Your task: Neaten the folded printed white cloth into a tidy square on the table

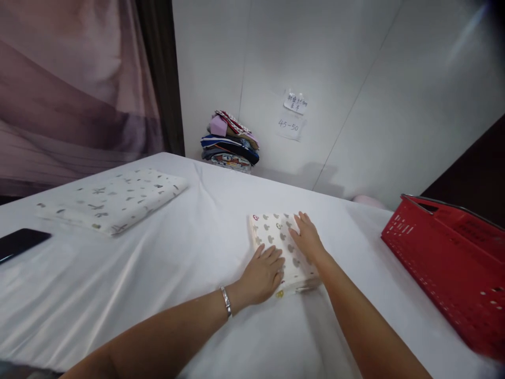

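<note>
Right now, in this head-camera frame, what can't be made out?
- Small folded cream cloth with grey mushroom print: near half hidden under the flat left hand and right hand.
- Red plastic basket: contents hidden by its wall; cut off at the right edge.
- Black phone: cut off at the left edge.
- Paper notes on the wall: upper handwriting too small to read.

Both forearms are bare, with no sleeves in view. The left hand has a slim silver bracelet of small links around its wrist. The right hand wears nothing on its wrist or fingers that shows.
</note>
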Demonstrator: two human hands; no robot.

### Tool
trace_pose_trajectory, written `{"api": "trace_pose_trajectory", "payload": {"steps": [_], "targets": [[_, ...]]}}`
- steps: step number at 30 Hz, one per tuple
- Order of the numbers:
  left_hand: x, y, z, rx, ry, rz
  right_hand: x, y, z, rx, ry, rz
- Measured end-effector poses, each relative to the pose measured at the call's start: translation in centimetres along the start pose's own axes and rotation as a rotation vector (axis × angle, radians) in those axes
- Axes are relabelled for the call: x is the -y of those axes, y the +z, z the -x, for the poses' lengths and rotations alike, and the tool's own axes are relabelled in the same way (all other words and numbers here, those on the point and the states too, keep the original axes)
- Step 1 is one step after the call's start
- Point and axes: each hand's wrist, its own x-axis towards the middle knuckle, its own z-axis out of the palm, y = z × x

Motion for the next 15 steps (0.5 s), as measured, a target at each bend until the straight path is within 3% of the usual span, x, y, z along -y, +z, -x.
{"api": "trace_pose_trajectory", "payload": {"steps": [7,15], "targets": [[-0.3,-0.2,0.1,0.015,-0.009,0.023,-2.9,2.9,-0.2,0.281,0.108,0.203],[-0.5,-0.7,0.1,0.056,-0.033,0.067,-2.1,1.6,-2.2,0.383,0.170,0.216]]}}
